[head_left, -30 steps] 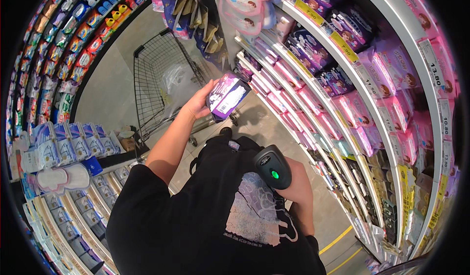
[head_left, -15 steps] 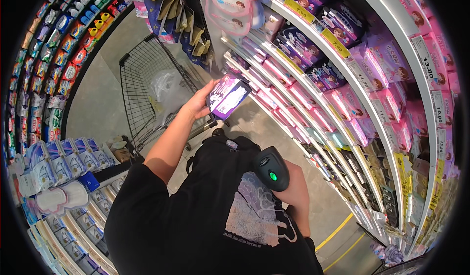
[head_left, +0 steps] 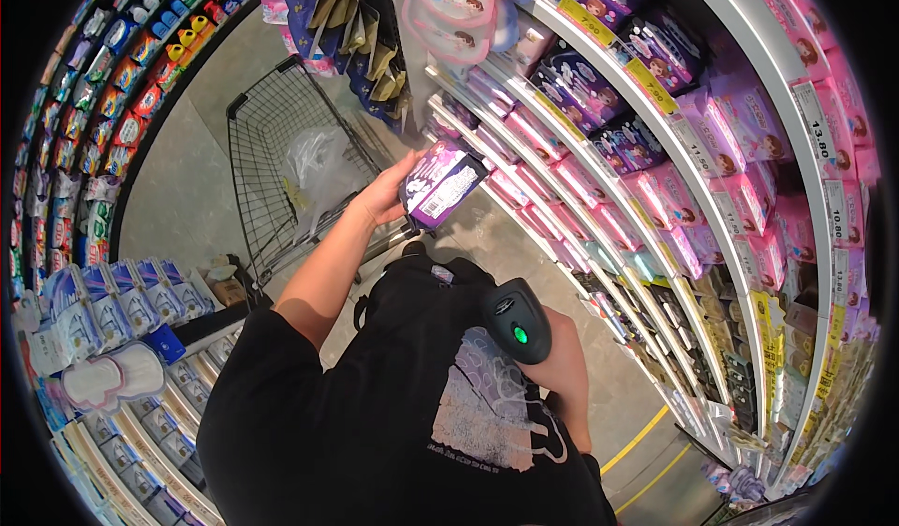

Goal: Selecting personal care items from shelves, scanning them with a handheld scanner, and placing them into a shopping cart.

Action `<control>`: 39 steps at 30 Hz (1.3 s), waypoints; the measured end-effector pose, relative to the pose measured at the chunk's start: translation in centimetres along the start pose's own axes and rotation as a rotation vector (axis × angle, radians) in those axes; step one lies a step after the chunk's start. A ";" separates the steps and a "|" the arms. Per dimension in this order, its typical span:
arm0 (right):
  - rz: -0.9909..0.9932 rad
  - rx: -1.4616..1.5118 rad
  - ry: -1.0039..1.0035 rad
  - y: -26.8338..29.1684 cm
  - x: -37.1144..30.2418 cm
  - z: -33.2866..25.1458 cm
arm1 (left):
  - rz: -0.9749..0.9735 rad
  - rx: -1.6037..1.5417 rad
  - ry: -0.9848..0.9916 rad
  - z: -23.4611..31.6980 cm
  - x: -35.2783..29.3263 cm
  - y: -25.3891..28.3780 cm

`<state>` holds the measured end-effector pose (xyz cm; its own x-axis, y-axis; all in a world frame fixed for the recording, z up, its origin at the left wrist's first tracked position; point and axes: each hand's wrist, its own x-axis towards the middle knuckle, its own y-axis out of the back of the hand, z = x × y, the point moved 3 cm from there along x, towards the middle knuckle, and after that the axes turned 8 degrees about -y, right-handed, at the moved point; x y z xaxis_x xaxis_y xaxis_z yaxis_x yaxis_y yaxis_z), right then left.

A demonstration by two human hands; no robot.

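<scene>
Your left hand (head_left: 382,195) grips the pack (head_left: 444,184), your right hand (head_left: 559,355) the scanner (head_left: 517,322); aim squarely at the barcode (head_left: 432,206).

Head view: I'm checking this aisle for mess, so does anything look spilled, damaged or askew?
Nothing clearly stands out: the purple package in the left hand looks intact, and the wire cart stands upright. Distant packs I can't judge.

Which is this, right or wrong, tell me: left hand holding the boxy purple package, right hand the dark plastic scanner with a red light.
Not red: the head view shows a green light on the dark plastic scanner. The left hand holds the purple package, the right hand the scanner.
</scene>
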<state>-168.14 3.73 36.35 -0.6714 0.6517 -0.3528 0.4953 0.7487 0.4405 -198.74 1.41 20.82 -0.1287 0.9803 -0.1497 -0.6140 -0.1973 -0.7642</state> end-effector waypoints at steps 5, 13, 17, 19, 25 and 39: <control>-0.038 0.006 -0.014 -0.3 -0.2 -0.1 | -0.009 -0.036 -0.016 -0.2 -0.4 0.5; -0.055 -0.033 -0.052 -0.5 -0.8 -0.4 | -0.013 -0.035 0.004 -0.7 -0.9 0.6; -0.048 -0.023 -0.064 -0.8 -1.0 -0.2 | -0.018 -0.054 0.022 -1.1 -0.7 0.6; -0.051 -0.026 -0.079 -0.9 -1.0 -0.3 | -0.021 -0.066 0.026 -1.2 -0.6 0.9; -0.032 -0.017 -0.096 -0.7 -0.7 -0.5 | -0.016 -0.042 0.070 -0.8 0.5 0.8; 0.093 0.178 -0.094 -0.2 -1.1 2.5 | 0.007 -0.222 -0.079 -5.0 2.0 -6.1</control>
<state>-166.14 3.16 34.57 -0.5680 0.7209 -0.3970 0.6478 0.6892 0.3247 -191.40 4.57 22.06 -0.1984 0.9736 -0.1125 -0.4275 -0.1893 -0.8840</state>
